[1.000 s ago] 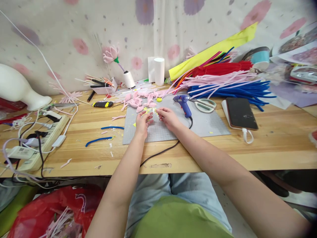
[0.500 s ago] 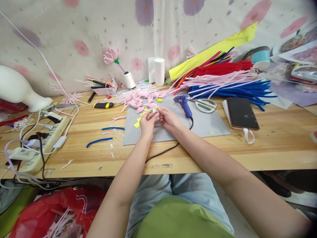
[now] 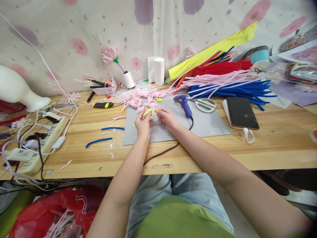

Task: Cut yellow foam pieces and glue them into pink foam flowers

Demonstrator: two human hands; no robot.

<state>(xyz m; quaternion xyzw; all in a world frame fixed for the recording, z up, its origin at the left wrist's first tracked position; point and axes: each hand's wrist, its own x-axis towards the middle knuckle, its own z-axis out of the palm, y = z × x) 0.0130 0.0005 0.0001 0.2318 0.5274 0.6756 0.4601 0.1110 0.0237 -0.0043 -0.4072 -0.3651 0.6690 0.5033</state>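
One left hand (image 3: 143,125), thumb and fingers closed on a small yellow-and-white piece (image 3: 149,111) above the grey cutting mat (image 3: 208,127). One right hand (image 3: 168,119), just apart, fingertips bunched beside the piece; cannot tell whether gripping. Beyond: pink looped pieces (image 3: 135,100). To the right: blue glue gun (image 3: 184,105), scissors (image 3: 210,105). Beneath: wooden worktop (image 3: 277,145).

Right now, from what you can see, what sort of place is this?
Probably a small craft workspace: bundles of coloured pipe cleaners are piled at the back of a wooden table, a blue glue gun lies on a grey mat, and a pink fuzzy flower stands in a white spool.
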